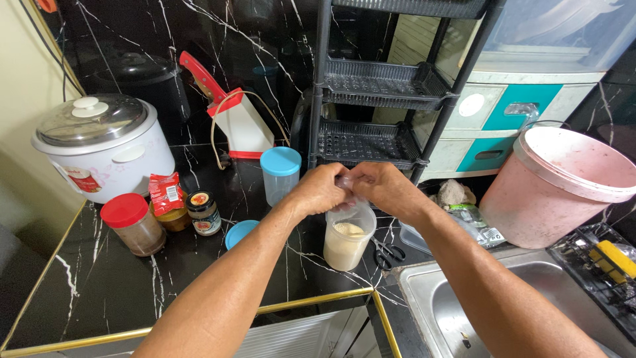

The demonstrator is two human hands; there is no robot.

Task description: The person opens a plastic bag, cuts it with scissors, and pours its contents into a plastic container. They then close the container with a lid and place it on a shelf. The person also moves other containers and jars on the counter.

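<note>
The black marble counter [132, 292] carries everything here, with the steel sink [503, 311] at its right end and a pink bucket [556, 185] behind that. At the far left sits the white rice cooker [99, 149]. Near the counter's front edge, just left of the sink, stands the clear plastic cup [348, 242], about half full of a pale, grainy powder.

Both hands meet directly above the cup's mouth. The left hand [321, 189] and right hand [384, 189] are each pinched shut on 1 small clear plastic bag [348, 189], knuckles nearly touching. To do this well, I judge the bag should stay centred over the mouth and low, so nothing spills onto the counter, and the pull should be gentle and even.

The cup stands upright, its long axis vertical and its mouth pointing straight up. The bag hangs down into it, its opening hidden by the fingers.

Smaller items lie around: a blue-lidded container [280, 174], a red-lidded jar [132, 224], scissors [387, 254].
</note>
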